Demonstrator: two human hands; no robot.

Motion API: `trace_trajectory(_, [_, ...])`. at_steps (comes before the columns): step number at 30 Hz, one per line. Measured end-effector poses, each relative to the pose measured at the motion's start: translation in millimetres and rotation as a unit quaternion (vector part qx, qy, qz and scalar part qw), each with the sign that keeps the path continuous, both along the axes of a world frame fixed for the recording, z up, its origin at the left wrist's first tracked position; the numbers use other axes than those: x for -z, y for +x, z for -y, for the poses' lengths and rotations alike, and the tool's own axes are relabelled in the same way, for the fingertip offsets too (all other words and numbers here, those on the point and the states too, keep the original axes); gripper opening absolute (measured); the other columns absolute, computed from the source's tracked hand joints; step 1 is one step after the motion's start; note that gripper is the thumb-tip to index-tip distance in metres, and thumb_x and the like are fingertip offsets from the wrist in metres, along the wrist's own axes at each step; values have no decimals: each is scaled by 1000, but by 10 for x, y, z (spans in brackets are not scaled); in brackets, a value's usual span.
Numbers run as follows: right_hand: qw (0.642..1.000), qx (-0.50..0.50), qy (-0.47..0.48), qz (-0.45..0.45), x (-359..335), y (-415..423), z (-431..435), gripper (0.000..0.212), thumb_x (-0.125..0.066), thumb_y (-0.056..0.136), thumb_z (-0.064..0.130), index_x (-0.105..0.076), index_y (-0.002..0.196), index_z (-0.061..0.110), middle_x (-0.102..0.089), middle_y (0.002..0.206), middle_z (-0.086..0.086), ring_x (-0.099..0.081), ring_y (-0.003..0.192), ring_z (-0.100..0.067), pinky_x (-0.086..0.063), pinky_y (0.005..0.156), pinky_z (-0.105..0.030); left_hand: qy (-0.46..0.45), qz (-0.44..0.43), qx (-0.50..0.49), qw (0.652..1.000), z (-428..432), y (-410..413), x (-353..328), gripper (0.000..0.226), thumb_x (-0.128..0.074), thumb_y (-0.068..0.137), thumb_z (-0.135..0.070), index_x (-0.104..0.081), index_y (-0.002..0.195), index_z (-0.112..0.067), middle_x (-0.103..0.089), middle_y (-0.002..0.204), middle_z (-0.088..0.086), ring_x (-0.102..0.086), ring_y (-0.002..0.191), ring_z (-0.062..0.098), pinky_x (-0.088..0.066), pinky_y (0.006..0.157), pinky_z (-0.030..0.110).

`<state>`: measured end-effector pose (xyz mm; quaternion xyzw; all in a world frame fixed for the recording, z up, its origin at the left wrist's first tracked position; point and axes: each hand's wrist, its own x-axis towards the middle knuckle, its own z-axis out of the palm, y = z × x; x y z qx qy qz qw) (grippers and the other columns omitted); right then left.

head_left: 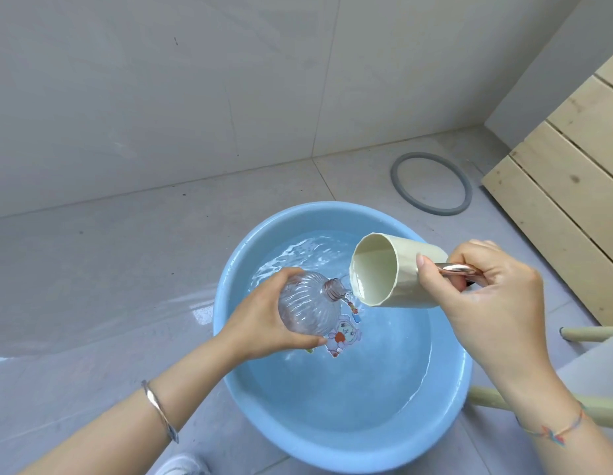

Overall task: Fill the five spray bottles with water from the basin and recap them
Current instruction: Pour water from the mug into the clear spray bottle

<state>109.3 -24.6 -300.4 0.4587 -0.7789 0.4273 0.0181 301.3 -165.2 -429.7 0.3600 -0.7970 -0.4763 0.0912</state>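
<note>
Grey tiled floor (109,269) spreads out under everything, and pale wooden slats (572,200) show well beyond the right grip, off to its outer side. Directly beneath both grips sits the blue basin (349,454), holding clear, rippling water. A grey ring (395,173) lies flat on the floor past the right grip, apart from the basin.

Now the action. The right grip (493,296) is clamped on the copper handle (457,269) of a cream mug (394,272), with the thumb laid on the mug's side. The mug is tipped nearly flat, its mouth facing the left grip. The left grip (264,320) is wrapped around the round belly of a clear ribbed spray bottle (305,306). The bottle is uncapped and tilted above the water, its threaded neck just beside the mug's lip. A thin trickle (348,298) drops from that lip right at the neck.

Below the left grip's fingertips, a cartoon sticker (344,334) shows on the basin's bottom. There's a silver bangle (159,411) behind the left grip and a coloured string (551,431) behind the right.
</note>
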Motion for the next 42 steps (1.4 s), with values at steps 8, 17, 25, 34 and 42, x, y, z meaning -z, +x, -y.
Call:
trace_trajectory(8, [999, -10, 2, -41, 10, 20, 25, 42, -60, 76, 35, -37, 51, 11, -36, 50, 2, -36, 60, -14, -28, 60, -25, 8, 4, -2, 1000, -12, -16, 4, 97, -84, 44, -68, -40, 128, -48, -52, 126, -32, -50, 119, -8, -43, 105, 30])
trace_trajectory(17, [994, -22, 11, -109, 26, 51, 54, 42, -67, 76, 24, -36, 51, 11, -32, 51, 8, -28, 60, -18, -28, 65, -17, 15, 3, -4, 1000, -31, -21, -24, 95, -83, 43, -68, -39, 125, -51, -51, 126, -32, -49, 119, -10, -43, 104, 28])
trace_trajectory(25, [986, -38, 5, -165, -7, 91, 86, 41, -61, 80, 29, -37, 51, 13, -29, 54, 6, -26, 61, -17, -26, 67, -28, 14, 4, -6, 1000, -39, -21, -25, 96, -82, 43, -70, -40, 127, -49, -53, 126, -31, -49, 120, -9, -42, 105, 26])
trace_trajectory(34, [973, -78, -23, -215, -20, 128, 101, 37, -61, 82, 24, -34, 58, 20, -27, 59, 8, -23, 63, -14, -24, 70, -26, 15, 4, -9, 1000, -41, -25, -28, 94, -85, 45, -66, -40, 125, -50, -53, 126, -31, -48, 118, -12, -43, 103, 24])
trace_trajectory(42, [956, -102, -38, -272, 5, 131, 119, 35, -63, 84, 19, -45, 55, 12, -31, 59, 7, -21, 69, -9, -25, 75, -24, 12, 5, -10, 1000, -53, -28, -35, 92, -82, 42, -71, -36, 120, -56, -51, 125, -34, -48, 120, -12, -42, 104, 27])
